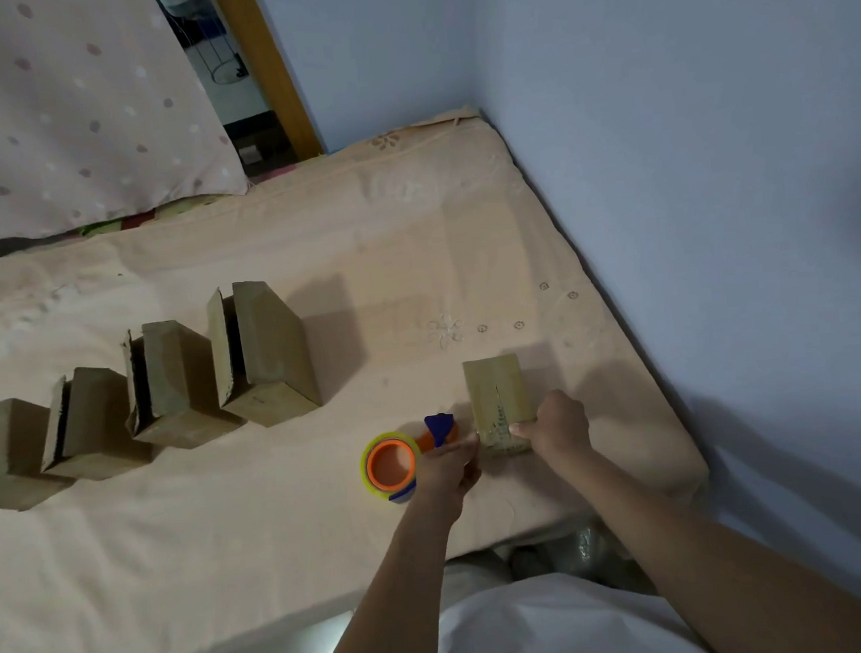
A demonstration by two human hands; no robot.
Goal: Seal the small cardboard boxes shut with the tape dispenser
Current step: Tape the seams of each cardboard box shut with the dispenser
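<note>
So your right hand [560,427] pinches the near end of one small box [499,403] that already carries tape, while your left hand [447,471] grips the tape dispenser [398,460] just beside it. Judging by their gaping flaps, at least three boxes in the row [165,388] to your left remain unsealed.

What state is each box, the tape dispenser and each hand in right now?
Box by the hands: flat, flaps closed, tape on near end.
Four row boxes: flaps ajar, untaped.
Tape dispenser: held beside box.
Left hand: grips dispenser.
Right hand: fingers grip box.
</note>
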